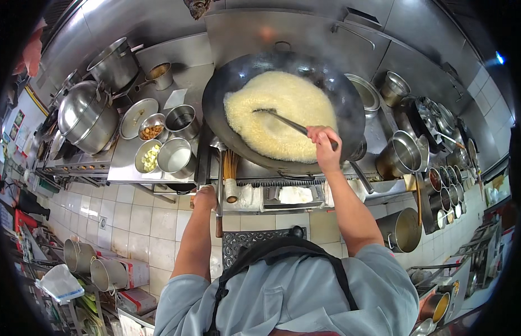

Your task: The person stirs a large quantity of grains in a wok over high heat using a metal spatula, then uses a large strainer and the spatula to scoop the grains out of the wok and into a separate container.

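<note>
A large black wok (218, 122) stands before me on the stove, full of pale yellow, frothing liquid (248, 126). My right hand (325, 143) grips the dark handle of a long metal cooking utensil (292, 123). Its far end dips into the froth near the middle, so its head is hidden. To the left of the wok, my left hand (205, 197) is at the stove's front edge, fingers curled; whether it holds anything is unclear. Just right of that hand, a long utensil with a wooden grip (219, 224) overhangs the edge beside a bamboo wok brush (230, 172).
Left of the wok are a metal pot (175, 158), a bowl of pale cut pieces (148, 156), a bowl of brown pieces (152, 132) and a large lidded steamer (86, 117). On the right are a deep pot (399, 153) and several seasoning containers (445, 180). Steam rises behind the wok.
</note>
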`<state>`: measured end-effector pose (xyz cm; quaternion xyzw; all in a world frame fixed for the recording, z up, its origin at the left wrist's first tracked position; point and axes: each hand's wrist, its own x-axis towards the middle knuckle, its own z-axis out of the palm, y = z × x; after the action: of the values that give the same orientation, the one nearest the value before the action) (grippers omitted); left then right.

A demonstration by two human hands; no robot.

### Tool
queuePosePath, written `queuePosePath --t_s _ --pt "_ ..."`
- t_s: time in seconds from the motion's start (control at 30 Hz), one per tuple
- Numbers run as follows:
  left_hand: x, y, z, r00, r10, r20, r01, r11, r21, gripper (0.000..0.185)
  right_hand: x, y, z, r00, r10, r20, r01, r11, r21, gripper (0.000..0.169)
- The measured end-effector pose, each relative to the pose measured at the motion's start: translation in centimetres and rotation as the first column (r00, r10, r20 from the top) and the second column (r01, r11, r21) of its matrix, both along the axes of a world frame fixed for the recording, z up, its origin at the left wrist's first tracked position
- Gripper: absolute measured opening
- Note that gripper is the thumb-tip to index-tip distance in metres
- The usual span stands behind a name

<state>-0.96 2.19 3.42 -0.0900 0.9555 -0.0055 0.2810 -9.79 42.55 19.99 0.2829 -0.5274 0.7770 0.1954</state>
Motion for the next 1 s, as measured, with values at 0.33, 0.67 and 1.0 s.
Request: queuePosePath --t_s 0.33,0.67,1.0 --pt "-0.6 -1.0 -2.6 0.997 0.066 -0.047 -0.067 0.998 -0.021 0.075 -7.3 -1.0 -0.5 0.971 -0.162 -0.178 0.213 0.922 0.324 0.011" --pt "-0.7 0.2 -0.5 0.996 0.076 0.046 -0.076 0.997 -0.002 0.088 2.0 6.8 -0.6 0.924 -0.189 -0.332 0.33 0.831 0.448 0.011" --pt "-0.2 -0.3 -0.5 0.997 0.074 0.012 -0.074 0.997 0.018 0.074 15.2 7.6 4.2 0.98 -0.144 -0.136 0.188 0.893 0.408 0.015"
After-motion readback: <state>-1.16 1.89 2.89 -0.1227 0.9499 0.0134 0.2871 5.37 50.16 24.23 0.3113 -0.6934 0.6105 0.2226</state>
